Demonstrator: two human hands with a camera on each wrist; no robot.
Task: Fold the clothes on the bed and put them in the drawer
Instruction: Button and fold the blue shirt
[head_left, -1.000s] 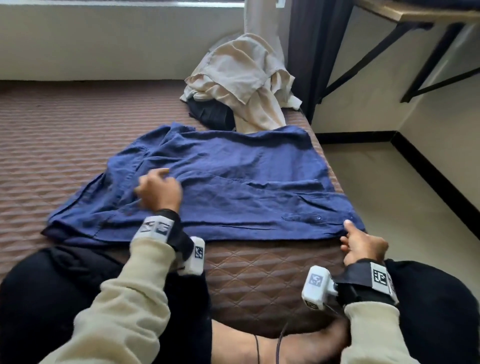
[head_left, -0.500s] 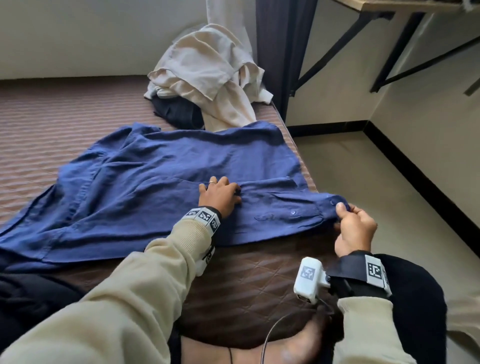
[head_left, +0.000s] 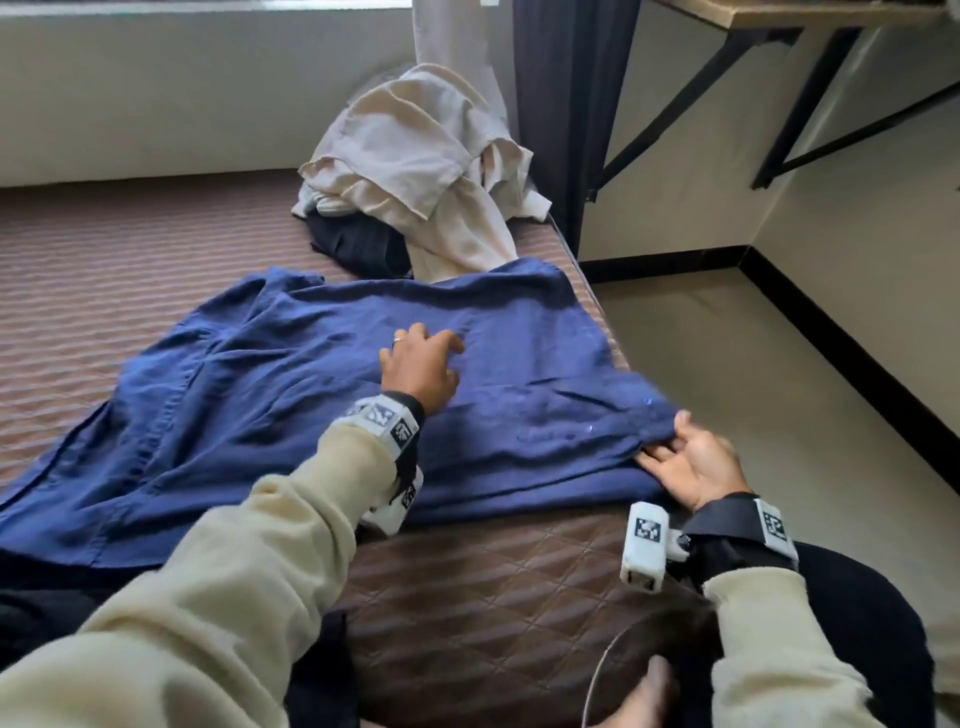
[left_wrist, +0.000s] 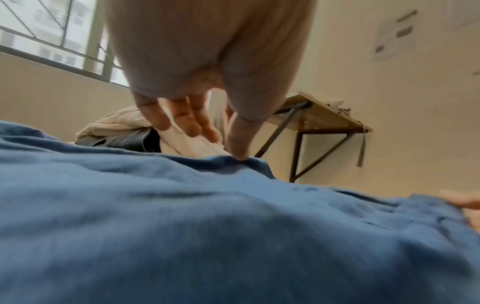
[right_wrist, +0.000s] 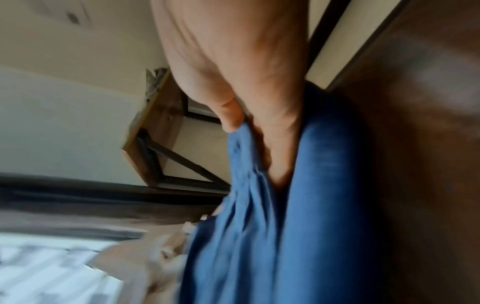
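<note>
A blue button shirt (head_left: 291, 395) lies spread across the brown quilted bed (head_left: 493, 603). My left hand (head_left: 421, 364) rests flat on its middle with fingers spread; in the left wrist view the left hand (left_wrist: 197, 127) has straight fingers, the thumb tip touching the blue shirt (left_wrist: 207, 226). My right hand (head_left: 685, 457) pinches the shirt's near right corner at the bed's edge. In the right wrist view the right hand (right_wrist: 249, 131) has thumb and fingers closed on a gathered fold of the blue shirt (right_wrist: 259, 226).
A heap of cream clothes (head_left: 415, 166) over a dark garment (head_left: 358, 244) sits at the bed's far right corner. A wall-mounted wooden shelf (head_left: 779, 15) on black brackets hangs over the floor (head_left: 753, 389) to the right. My dark trousers (head_left: 857, 623) are nearest.
My left hand has slid farther up and right across the shirt. The right hand has kept hold of the corner and lifted it slightly, bunching the cloth.
</note>
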